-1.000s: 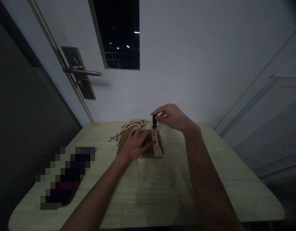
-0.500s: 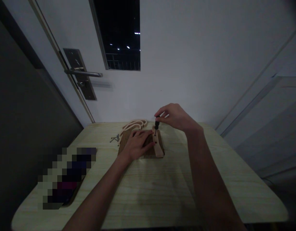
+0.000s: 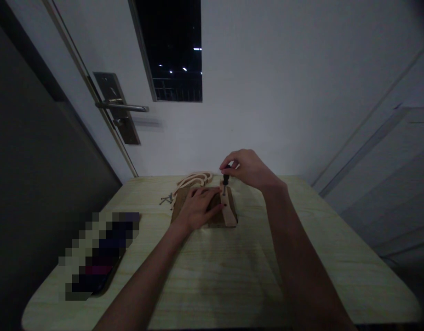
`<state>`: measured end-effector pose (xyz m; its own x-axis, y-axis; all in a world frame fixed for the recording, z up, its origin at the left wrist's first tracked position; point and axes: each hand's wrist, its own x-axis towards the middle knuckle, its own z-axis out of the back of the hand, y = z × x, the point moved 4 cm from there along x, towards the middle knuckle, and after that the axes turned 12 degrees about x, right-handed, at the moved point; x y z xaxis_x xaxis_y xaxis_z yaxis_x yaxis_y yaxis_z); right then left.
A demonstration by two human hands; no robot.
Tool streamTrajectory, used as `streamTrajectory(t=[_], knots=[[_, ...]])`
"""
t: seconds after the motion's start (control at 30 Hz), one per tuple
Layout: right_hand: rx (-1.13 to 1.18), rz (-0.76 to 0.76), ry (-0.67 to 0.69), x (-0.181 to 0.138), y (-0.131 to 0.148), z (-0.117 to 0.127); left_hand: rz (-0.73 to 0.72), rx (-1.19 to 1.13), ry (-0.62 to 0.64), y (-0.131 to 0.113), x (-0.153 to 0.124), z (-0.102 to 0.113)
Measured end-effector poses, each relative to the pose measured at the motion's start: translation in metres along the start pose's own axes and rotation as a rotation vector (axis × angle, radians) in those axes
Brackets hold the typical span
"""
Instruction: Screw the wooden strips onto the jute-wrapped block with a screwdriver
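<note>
A dark-handled screwdriver (image 3: 226,177) stands nearly upright, its handle top pinched in the fingers of my right hand (image 3: 245,168). Its shaft points down at a pale, curved wooden strip (image 3: 229,216) on the right part of a brown board (image 3: 179,202). The strip has a dark hole below the screwdriver tip; whether the tip sits on a screw is too small to tell. My left hand (image 3: 198,207) lies on the board, fingers spread, with thumb and fingertips at the strip's left edge. Part of the board is hidden under it.
Several loose screws (image 3: 166,199) lie left of the board on the pale wooden table (image 3: 205,276). Curved pale wooden pieces (image 3: 194,178) lie behind it. A dark, pixelated flat object (image 3: 108,255) is at the left. A white door with a metal handle (image 3: 124,107) rises behind the table.
The whole view has shifted slightly. My right hand has turned a little at the screwdriver handle, and the screwdriver stays over the strip. My left hand remains spread on the board.
</note>
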<state>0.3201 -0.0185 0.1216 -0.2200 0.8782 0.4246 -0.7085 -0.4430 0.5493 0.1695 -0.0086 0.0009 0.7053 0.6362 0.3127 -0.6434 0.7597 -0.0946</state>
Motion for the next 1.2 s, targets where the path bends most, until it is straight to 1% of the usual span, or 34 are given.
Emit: streamTrajectory(t=[0.13,0.27,0.47,0.6,0.77,0.87,1.03,1.2], knots=[[0.030,0.010,0.041,-0.0054,-0.0027,0.0024,-0.012,-0.005,-0.004,-0.0002,0.0000,0.0010],[0.060,0.020,0.008,-0.0063,-0.0030,0.0052,-0.019,-0.002,-0.003,-0.0015,0.0007,0.0025],[0.014,0.051,0.003,-0.0032,0.0000,0.0048,-0.015,0.000,-0.004,-0.0022,0.0007,0.0032],[0.053,0.003,-0.013,-0.0037,-0.0054,0.0046,-0.011,0.002,-0.004,-0.0011,0.0002,0.0019],[0.121,0.021,0.039,-0.0085,-0.0094,0.0050,-0.014,-0.004,-0.006,-0.0024,-0.0002,0.0036],[0.100,0.034,0.063,-0.0099,-0.0068,0.0076,-0.007,-0.013,0.003,-0.0037,0.0000,0.0056],[-0.002,0.036,0.035,-0.0073,-0.0025,0.0103,-0.003,-0.013,0.008,-0.0033,0.0008,0.0050],[0.006,0.019,-0.026,-0.0057,-0.0068,0.0085,-0.011,-0.008,-0.004,-0.0024,0.0004,0.0038]])
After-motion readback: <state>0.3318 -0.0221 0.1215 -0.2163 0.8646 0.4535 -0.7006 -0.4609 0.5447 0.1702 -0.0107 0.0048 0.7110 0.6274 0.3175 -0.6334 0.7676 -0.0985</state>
